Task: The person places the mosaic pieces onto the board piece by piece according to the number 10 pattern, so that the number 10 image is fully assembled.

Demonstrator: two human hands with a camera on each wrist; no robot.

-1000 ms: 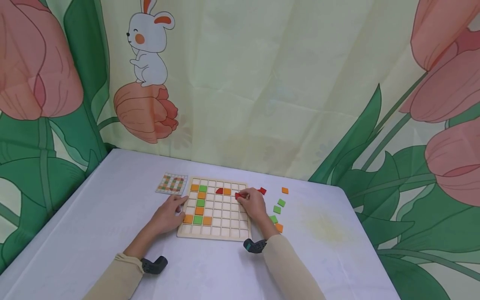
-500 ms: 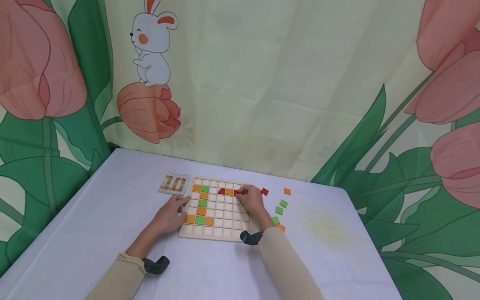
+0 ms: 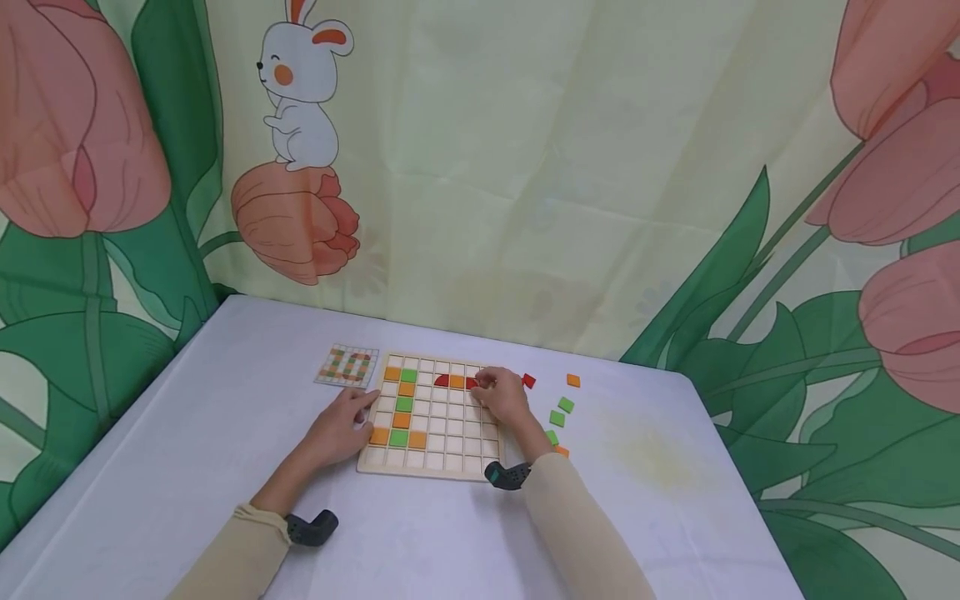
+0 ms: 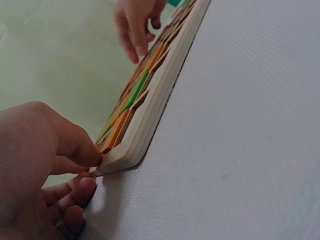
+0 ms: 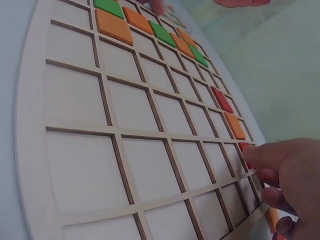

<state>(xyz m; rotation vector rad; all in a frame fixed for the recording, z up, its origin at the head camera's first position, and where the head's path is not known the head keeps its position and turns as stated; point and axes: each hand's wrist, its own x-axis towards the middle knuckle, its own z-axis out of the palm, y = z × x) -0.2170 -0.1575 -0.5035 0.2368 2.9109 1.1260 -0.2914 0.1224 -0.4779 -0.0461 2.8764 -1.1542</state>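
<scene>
A wooden grid board [image 3: 427, 473] lies on the table, with orange, green and red tiles in some of its cells. At its left edge is my left hand [image 3: 339, 427], its fingertips gripping the rim near a corner in the left wrist view. My right hand [image 3: 504, 397] reaches over the board's upper right. Its fingertips hold a red tile [image 5: 243, 147], which sits in a cell beside an orange tile [image 5: 234, 126]; the fingers partly cover it. On the other side of that orange tile is a rounded red tile [image 3: 442, 381].
A pattern card [image 3: 347, 365] lies at the board's upper left. Right of the board are loose green tiles [image 3: 557, 418], orange tiles [image 3: 573, 381] and a red tile [image 3: 529, 381]. Behind the table hangs a printed curtain [image 3: 510, 208].
My right hand has moved slightly left and brought the red tile from above the board into the cell beside the orange tile. My left hand stays at the board's edge.
</scene>
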